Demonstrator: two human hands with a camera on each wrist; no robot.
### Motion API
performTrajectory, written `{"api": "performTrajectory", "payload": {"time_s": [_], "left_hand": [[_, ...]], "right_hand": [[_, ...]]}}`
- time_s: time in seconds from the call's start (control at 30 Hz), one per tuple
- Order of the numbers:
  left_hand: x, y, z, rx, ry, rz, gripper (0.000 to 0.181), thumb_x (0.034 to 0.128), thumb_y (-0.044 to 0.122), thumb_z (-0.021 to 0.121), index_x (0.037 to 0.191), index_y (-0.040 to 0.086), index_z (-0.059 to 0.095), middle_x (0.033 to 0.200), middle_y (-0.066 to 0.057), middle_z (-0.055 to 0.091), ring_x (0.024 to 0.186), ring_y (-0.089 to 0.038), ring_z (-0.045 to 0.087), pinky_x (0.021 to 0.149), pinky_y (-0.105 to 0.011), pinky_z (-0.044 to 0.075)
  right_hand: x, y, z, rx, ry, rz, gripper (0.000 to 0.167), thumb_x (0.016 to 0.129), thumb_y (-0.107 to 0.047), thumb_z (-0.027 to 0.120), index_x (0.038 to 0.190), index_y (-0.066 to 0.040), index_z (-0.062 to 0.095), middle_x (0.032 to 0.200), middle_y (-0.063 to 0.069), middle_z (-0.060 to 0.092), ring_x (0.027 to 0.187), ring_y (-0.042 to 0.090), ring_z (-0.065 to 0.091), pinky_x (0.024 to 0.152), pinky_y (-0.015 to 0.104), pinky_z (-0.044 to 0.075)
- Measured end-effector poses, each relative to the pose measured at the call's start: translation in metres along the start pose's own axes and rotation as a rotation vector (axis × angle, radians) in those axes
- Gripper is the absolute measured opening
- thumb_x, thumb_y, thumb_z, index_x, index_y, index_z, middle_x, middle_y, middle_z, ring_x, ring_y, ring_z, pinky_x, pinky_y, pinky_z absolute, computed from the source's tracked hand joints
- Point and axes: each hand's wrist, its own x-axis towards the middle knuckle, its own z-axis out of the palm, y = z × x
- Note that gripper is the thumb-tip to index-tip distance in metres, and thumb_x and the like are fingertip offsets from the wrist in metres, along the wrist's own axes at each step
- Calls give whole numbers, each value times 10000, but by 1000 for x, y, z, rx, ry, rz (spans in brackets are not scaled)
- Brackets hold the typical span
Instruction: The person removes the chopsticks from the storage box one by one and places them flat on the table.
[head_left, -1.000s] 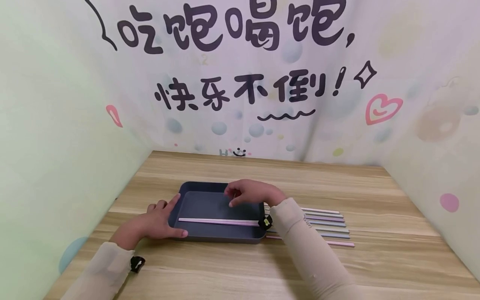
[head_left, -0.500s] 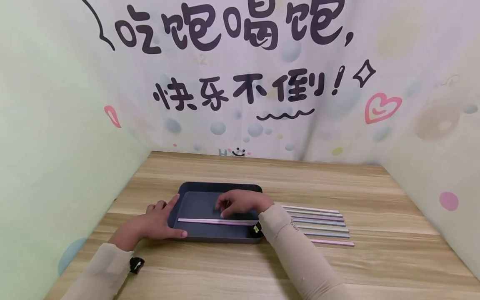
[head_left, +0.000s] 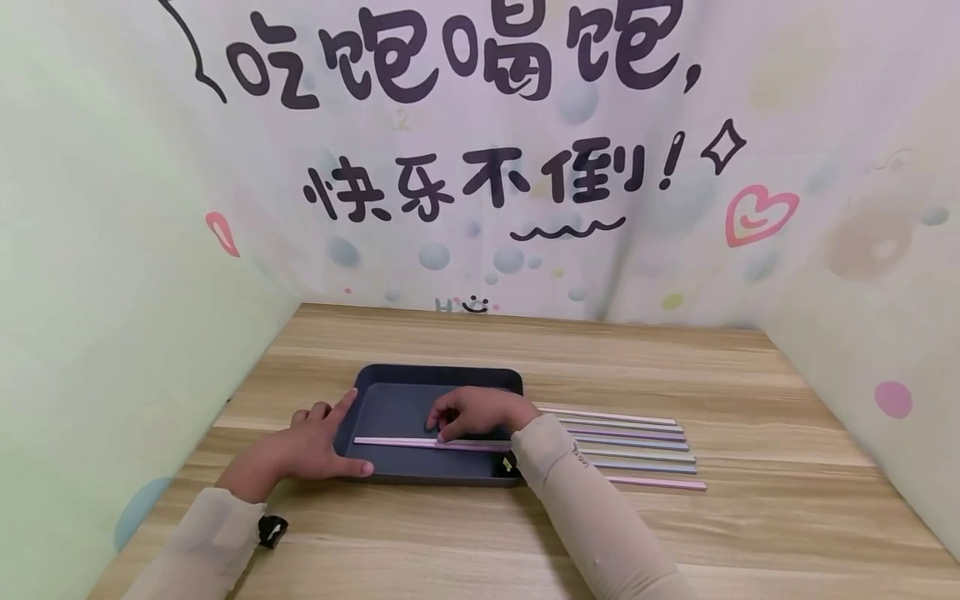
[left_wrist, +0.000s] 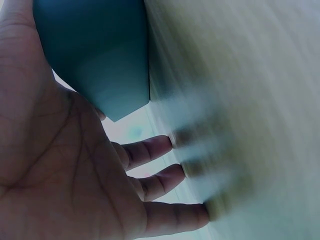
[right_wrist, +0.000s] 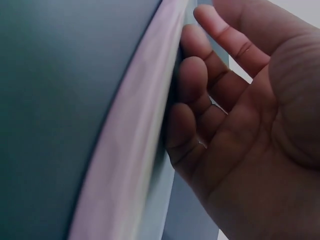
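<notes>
A dark blue-grey tray (head_left: 435, 479) lies on the wooden table. A pair of pink-white chopsticks (head_left: 397, 442) lies lengthwise inside it; in the right wrist view these chopsticks (right_wrist: 127, 125) run close past the fingertips. My right hand (head_left: 483, 410) is low over the tray, its thumb tip at the chopsticks and its fingers loosely bent beside them, with no clear pinch. At the tray's left end rests my left hand (head_left: 315, 443), thumb over the front corner and index finger along the left rim. The left wrist view shows the tray's corner (left_wrist: 100, 60) beside the palm, other fingers extended to the table.
Several chopsticks (head_left: 637, 442) in pastel colours lie in rows right of the tray, partly hidden behind the right forearm. A printed cloth wall (head_left: 465, 267) closes off the back, and pale walls stand at both sides.
My right hand has moved down and slightly toward me inside the tray, until its thumb is at the chopsticks. My left hand and the tray stay in place.
</notes>
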Motion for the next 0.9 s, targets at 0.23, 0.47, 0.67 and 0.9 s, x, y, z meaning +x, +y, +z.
{"api": "performTrajectory", "payload": {"time_s": [0.23,0.47,0.67,0.9], "left_hand": [[0,-1,1,-2,8,4,1253,732,690,745,1571,17,101,1353,-370,353,1194,-566,346,879,-655,423],[1,-1,2,-5,19,5,1250,729,688,747,1569,15,112,1351,-369,357,1185,-558,353,872,-653,424],[2,-1,2,-4,24,6,1250,724,685,752,1567,14,120,1342,-369,362,1174,-556,357,867,-651,427],[1,-1,2,-5,21,3,1255,722,689,751,1566,11,117,1341,-370,360,1181,-561,352,875,-657,421]], "right_hand": [[2,1,4,-31,20,-13,133,918,-91,717,1047,-122,700,843,-53,581,770,73,516,711,227,431],[1,-1,6,-103,44,5,134,953,-62,660,1051,-140,706,841,-64,578,771,69,513,705,225,428],[2,2,7,-106,57,7,117,957,-87,654,1049,-134,710,832,-69,579,752,70,517,686,223,429],[3,2,8,-109,65,13,109,949,-88,653,1022,-154,699,820,-70,574,739,73,523,666,226,432]]}}
